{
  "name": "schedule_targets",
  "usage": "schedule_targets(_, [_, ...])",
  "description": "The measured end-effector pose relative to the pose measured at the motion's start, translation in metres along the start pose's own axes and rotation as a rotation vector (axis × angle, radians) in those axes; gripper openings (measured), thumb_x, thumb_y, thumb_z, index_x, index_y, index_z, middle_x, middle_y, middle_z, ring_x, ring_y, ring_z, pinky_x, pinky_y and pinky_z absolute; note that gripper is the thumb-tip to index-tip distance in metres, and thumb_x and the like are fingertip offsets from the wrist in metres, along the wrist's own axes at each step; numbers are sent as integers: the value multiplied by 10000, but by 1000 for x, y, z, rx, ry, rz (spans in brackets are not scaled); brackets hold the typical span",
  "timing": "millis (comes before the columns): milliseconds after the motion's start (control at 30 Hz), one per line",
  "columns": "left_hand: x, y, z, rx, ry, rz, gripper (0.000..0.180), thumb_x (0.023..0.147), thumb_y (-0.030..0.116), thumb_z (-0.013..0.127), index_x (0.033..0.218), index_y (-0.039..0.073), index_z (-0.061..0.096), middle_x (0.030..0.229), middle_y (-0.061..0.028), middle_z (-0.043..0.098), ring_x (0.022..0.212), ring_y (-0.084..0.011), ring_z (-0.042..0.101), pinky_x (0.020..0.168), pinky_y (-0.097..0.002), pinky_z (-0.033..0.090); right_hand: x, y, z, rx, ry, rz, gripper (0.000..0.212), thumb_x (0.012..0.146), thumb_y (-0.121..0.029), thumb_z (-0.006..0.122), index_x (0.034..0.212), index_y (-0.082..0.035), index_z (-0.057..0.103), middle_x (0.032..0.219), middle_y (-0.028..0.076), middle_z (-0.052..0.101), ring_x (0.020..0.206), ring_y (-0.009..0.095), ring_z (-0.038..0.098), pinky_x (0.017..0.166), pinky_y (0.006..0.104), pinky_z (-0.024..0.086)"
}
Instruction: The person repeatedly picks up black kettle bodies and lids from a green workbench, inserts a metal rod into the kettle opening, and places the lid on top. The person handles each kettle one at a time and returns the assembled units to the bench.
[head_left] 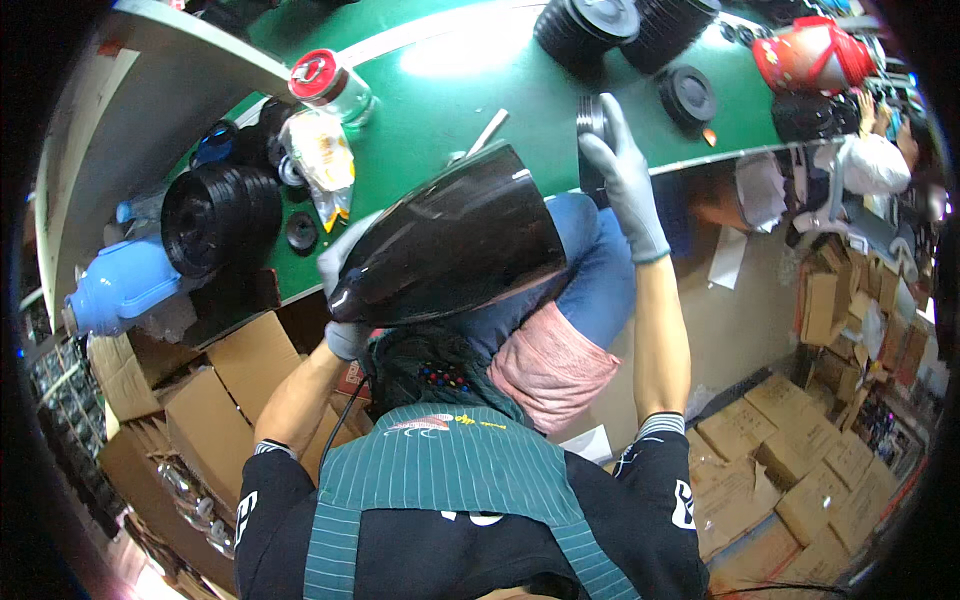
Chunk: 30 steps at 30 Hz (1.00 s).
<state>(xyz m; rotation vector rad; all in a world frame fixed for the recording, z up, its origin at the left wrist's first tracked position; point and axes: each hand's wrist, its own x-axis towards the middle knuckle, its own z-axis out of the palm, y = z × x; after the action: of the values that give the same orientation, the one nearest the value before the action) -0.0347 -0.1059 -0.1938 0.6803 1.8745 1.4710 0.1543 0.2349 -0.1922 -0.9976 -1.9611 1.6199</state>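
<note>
My left hand (345,290), in a grey glove, grips a large glossy black conical shell (455,240) held over my lap, its wide mouth toward the green table (440,90). My right hand (625,175), also gloved, is closed on a round black disc part (592,125) at the table's near edge. The left hand is mostly hidden behind the shell.
Stacks of black round parts (220,215) (590,30), a loose black lid (687,95), a red-capped jar (330,85), a bagged item (320,160), a blue jug (125,285) and a red jug (810,55) sit on the table. Cardboard boxes (790,460) crowd the floor. Another person (880,150) sits at right.
</note>
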Motion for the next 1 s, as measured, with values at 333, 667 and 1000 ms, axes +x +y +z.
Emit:
schedule_targets(333, [10,90,13,584,-99,858,380,854,147,775,1201,-6,780,1146,-191,792,1035,-358,785,920,-419,615,-179,-47,6,726,-77,153,1271,830,-738,784,1725,-41,210,1666,142,429,1500,251,470,1231,402,401])
schedule_targets(667, [-25,123,22,715,-208,1112,417,846,186,741,1242,63,777,1162,-160,781,1033,-353,777,939,-461,628,-243,-40,2,769,75,-62,1032,897,-654,763,1625,-18,401,1577,141,545,1445,257,541,1227,435,432])
schedule_targets(1000, [-35,121,33,404,-269,814,376,858,131,744,1208,-3,769,1092,-191,782,965,-300,784,902,-375,605,-277,-62,1,536,101,-151,1301,750,-611,915,1700,6,276,1697,168,408,1539,251,422,1288,390,301])
